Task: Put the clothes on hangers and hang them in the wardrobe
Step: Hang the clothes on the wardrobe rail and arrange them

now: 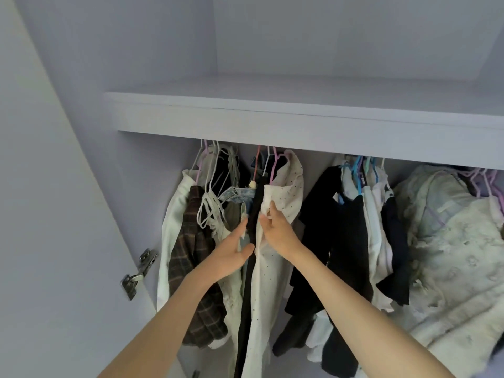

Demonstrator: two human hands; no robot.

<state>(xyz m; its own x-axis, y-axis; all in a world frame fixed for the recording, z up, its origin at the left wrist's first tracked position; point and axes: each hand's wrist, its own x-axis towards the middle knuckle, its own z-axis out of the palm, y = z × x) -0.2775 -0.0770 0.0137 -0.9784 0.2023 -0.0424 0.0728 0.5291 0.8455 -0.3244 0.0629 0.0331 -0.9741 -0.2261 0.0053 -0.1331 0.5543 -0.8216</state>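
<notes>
No brand, label or writing can be read anywhere on the clothes or the furniture.

The wardrobe [81, 165] is the one container here, pale lilac inside, with a shelf [300, 115] running across above the hanging clothes. On its left wall sits a metal door hinge [139, 271].

At the far left of the hanging space, a white garment [170, 241] hangs next to a brown plaid shirt [191, 268], both below a cluster of white and pink hangers [215, 170]. Just right of these are white straps and a piece of pale denim [236, 193].

The left hand [234, 252] reaches up with fingers straight and relaxed, gripping nothing, its fingertips touching the cloth beside a narrow black garment [249, 282] that hangs straight down. Immediately to the right of that dark strip hangs a white shirt with small dark dots [283, 192] on a pink hanger [275, 165]. The right hand [278, 233] pinches the front edge of this dotted shirt between thumb and fingers, below its collar. The two hands are close together, with the black strip between them.

Further right, past a gap, black clothes [346, 241] hang with white and pale pieces [377, 227] on blue hangers [357, 170]. At the far right a bulky cream garment with an embroidered texture [450, 255] fills the space, on lilac hangers [488, 184].
</notes>
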